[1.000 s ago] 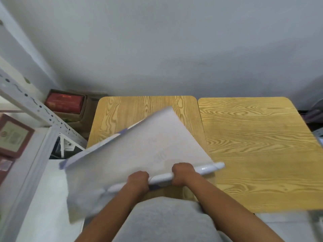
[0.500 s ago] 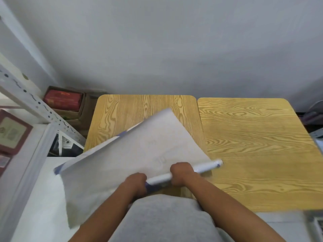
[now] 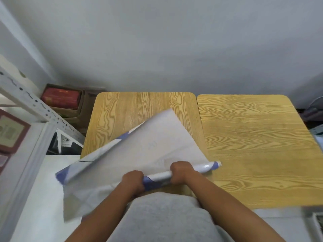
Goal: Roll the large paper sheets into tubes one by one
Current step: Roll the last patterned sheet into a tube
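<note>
A large white paper sheet [image 3: 139,154] with blue print on its underside lies slanted over the near edge of the left wooden table [image 3: 125,116]. Its near edge is wound into a thin tube [image 3: 206,167] that points right. My left hand [image 3: 133,180] grips the tube near its left part, knuckles up. My right hand [image 3: 180,172] grips the tube a little farther right. The sheet's loose part rises away from me, and its left corner hangs past the table.
A second wooden table [image 3: 253,145] adjoins on the right. A white perforated metal shelf frame [image 3: 40,109] stands at the left, with a cardboard box holding a red package [image 3: 61,98] behind it. A grey wall is at the back.
The tube has grown thicker and more blue print shows on it. The loose sheet has shortened and lifted slightly. Both hands stay on the tube.
</note>
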